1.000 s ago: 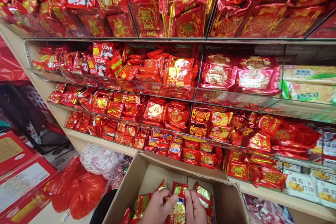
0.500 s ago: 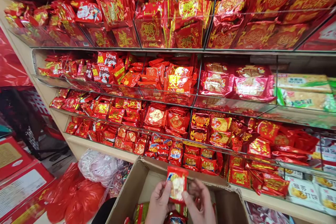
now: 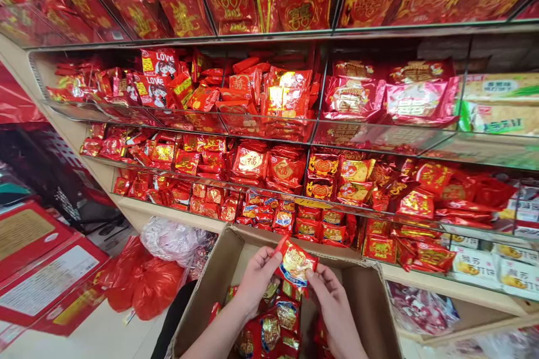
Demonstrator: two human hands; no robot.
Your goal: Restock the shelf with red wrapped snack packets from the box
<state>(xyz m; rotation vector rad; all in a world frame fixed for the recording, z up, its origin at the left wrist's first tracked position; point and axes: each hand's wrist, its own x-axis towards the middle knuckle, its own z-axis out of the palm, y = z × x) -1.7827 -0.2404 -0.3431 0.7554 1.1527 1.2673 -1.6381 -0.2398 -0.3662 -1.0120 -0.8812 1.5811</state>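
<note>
A small red snack packet [image 3: 297, 262] with a white and blue picture is held tilted between my two hands. My left hand [image 3: 261, 275] pinches its left end with thumb and fingers. At the packet's lower right, my right hand [image 3: 328, 291] grips it between thumb and fingertips. Both hands are over an open cardboard box [image 3: 366, 303]. Inside that box lie several more red packets [image 3: 273, 325], some with the same blue-ringed picture, partly covered by my left forearm.
Ahead, a shelf [image 3: 269, 143] with clear plastic fronts holds red packets in compartments; white packets [image 3: 484, 269] fill its lower right. Red plastic bags [image 3: 155, 286] and a clear bag [image 3: 172, 241] sit left of the box. Red cartons [image 3: 46, 275] stand far left.
The view has tipped downward, showing more of the box's contents. The packet in my hands has turned from upright to tilted, and its blue and white picture now faces me.
</note>
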